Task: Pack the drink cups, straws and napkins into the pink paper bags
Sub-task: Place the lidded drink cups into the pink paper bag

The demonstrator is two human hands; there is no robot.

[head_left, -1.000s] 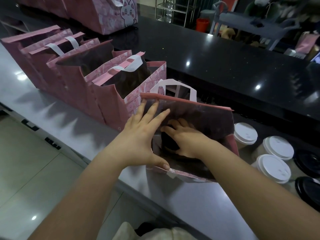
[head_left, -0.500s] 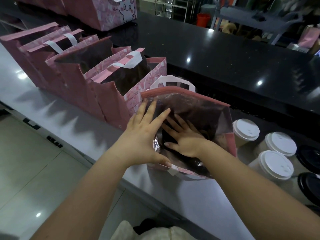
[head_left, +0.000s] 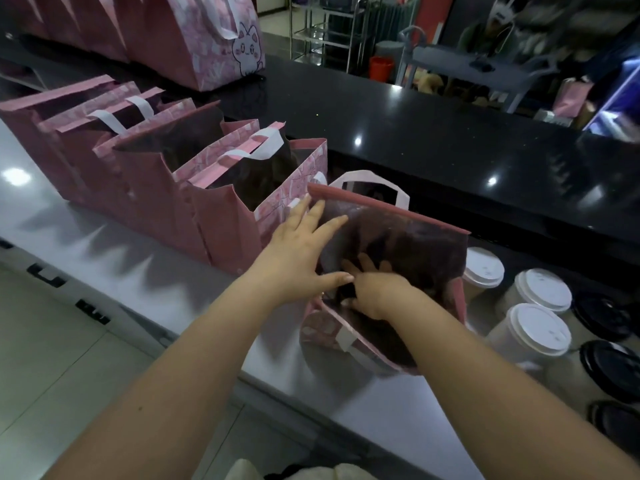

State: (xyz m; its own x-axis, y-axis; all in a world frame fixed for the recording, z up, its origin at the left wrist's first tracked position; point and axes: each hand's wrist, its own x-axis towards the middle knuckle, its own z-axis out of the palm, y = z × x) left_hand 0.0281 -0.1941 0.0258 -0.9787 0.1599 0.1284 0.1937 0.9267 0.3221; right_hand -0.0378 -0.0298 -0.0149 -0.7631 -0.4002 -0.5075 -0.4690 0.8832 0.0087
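An open pink paper bag (head_left: 325, 332) with a dark shiny lining stands on the grey counter, tilted toward me. My left hand (head_left: 294, 258) lies against its left wall, fingers spread up to the rim and thumb hooked over the near corner. My right hand (head_left: 375, 294) reaches down inside the bag with fingers spread on the lining; nothing shows in it. Three drink cups with white lids (head_left: 538, 329) stand just right of the bag. No straws or napkins are visible.
Several more open pink bags (head_left: 221, 233) stand in a row to the left, touching the one I hold. Black-lidded cups (head_left: 613, 368) sit at the far right. A raised black counter (head_left: 415, 133) runs behind, with a cat-print bag (head_left: 207, 53) on it.
My right hand has pushed deeper into the bag with its fingers spread on the lining. My left hand stays on the left wall, and the bag mouth has widened slightly.
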